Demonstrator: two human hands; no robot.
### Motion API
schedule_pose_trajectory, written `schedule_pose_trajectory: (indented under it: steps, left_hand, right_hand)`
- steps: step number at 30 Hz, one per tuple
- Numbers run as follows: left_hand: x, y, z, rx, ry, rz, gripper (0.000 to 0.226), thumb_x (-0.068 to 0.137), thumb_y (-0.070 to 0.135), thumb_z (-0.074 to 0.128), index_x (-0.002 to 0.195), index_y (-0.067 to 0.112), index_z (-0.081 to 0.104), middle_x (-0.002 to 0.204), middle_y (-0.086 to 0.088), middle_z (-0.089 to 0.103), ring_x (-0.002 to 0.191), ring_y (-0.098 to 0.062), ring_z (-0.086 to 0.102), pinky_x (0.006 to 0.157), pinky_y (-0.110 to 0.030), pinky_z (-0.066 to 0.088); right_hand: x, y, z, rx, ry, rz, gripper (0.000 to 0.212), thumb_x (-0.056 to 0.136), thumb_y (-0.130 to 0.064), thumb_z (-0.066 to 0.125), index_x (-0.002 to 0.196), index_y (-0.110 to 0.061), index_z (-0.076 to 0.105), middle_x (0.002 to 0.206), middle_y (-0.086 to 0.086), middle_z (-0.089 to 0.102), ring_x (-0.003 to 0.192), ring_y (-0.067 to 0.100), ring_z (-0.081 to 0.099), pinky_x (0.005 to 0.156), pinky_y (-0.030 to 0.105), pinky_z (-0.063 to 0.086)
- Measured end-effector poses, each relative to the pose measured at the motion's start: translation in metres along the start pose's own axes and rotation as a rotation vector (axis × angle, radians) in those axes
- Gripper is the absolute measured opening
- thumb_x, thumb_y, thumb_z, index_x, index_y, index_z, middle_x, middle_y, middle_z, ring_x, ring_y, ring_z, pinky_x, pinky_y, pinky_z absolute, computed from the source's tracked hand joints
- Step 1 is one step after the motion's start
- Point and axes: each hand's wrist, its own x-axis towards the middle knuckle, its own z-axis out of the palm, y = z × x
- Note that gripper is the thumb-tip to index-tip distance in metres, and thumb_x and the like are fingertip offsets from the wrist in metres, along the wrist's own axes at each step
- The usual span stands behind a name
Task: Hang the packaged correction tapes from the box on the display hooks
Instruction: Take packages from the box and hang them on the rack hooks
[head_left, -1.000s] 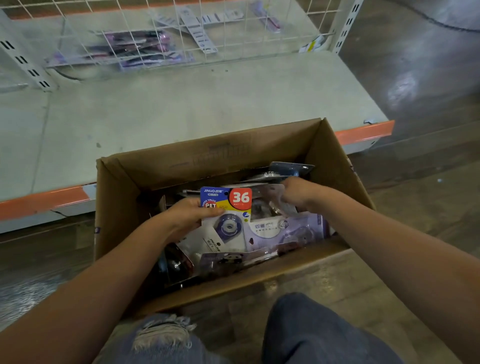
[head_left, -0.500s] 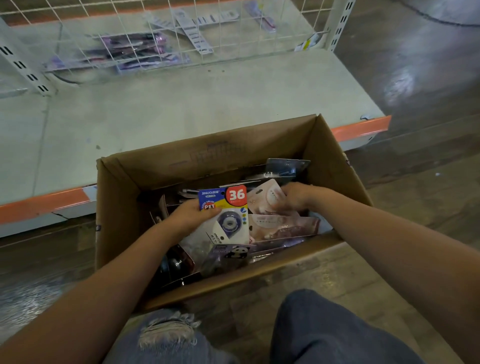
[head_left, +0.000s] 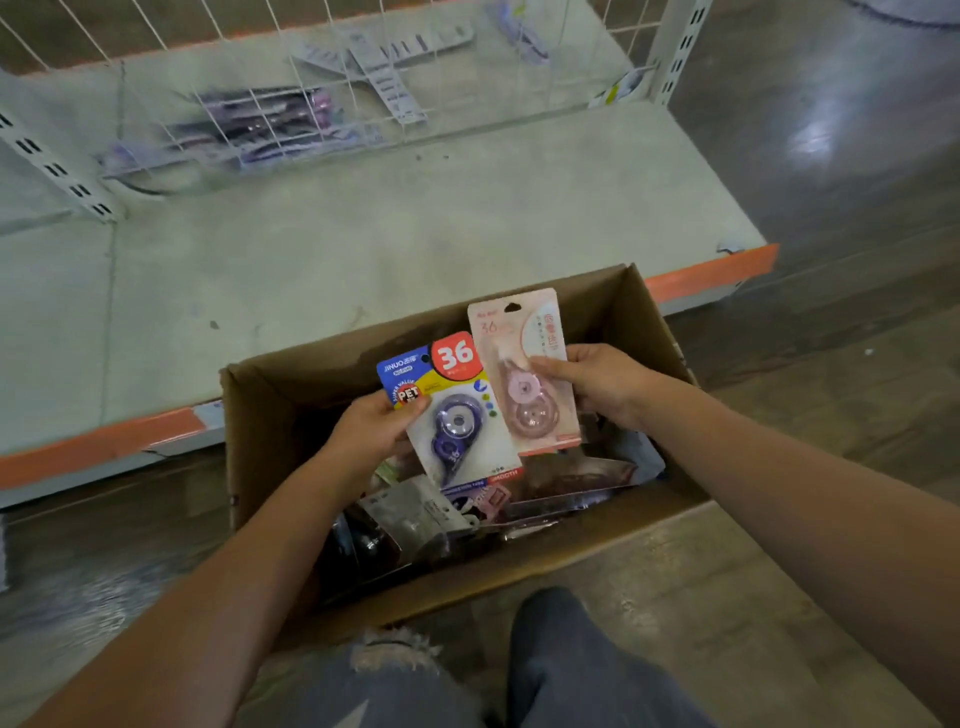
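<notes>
1. Box (head_left: 270, 415): open cardboard, on the floor, at 6 o'clock of the shelf (head_left: 363, 249).
2. Left hand (head_left: 371, 431): grips the blue pack (head_left: 452, 410) by its left edge, above the box.
3. Right hand (head_left: 597, 382): pinches the pink pack (head_left: 519, 374) by its right edge. Pink pack at 3 o'clock of the blue pack, edges overlapping.
4. More packs (head_left: 415, 514) lie loose inside the box.
5. Wire grid (head_left: 332, 104): at 12 o'clock, blurred.

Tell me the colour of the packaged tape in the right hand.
Pale pink card and dispenser, clearest in the head view.
</notes>
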Motion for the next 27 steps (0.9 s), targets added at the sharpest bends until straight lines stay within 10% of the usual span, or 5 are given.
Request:
schedule_pose_trajectory:
  steps: [9,15,22,27]
  left_hand:
    - [-0.097,0.118,-0.021,-0.017,0.059,0.012,0.011,0.096,0.017,0.054,0.092,0.017,0.064,0.075,0.006,0.074,0.070,-0.011,0.070,0.060,-0.024,0.057]
    - [-0.196,0.202,-0.029,0.059,0.164,-0.024,0.014,0.096,0.027,0.056,0.092,0.016,0.064,0.099,-0.014,0.071,0.085,-0.028,0.068,0.084,-0.042,0.054]
    - [-0.305,0.314,-0.028,0.328,0.261,0.064,0.025,0.099,0.033,0.044,0.107,0.012,0.055,0.082,0.006,0.060,0.065,0.000,0.053,0.046,-0.005,0.039]
    - [-0.370,0.386,-0.045,0.433,0.252,0.151,0.023,0.099,0.035,0.043,0.102,0.016,0.056,0.094,0.002,0.060,0.086,-0.014,0.057,0.069,-0.023,0.036]
  right_hand:
    - [-0.107,-0.100,0.011,0.094,0.026,0.045,0.026,0.088,-0.031,0.064,0.100,-0.008,0.067,0.083,0.004,0.074,0.074,0.021,0.071,0.076,0.036,0.057]
    - [-0.211,-0.166,0.023,0.139,0.047,0.092,0.025,0.088,-0.035,0.064,0.093,-0.011,0.069,0.091,0.009,0.074,0.084,0.027,0.070,0.081,0.041,0.057]
    - [-0.321,-0.267,0.036,0.057,0.115,0.050,0.033,0.094,-0.039,0.055,0.101,-0.010,0.069,0.089,0.004,0.074,0.083,0.021,0.071,0.083,0.038,0.057]
    - [-0.391,-0.327,0.037,0.014,0.137,-0.034,0.035,0.095,-0.039,0.052,0.098,-0.009,0.070,0.090,0.008,0.075,0.085,0.025,0.072,0.085,0.046,0.056]
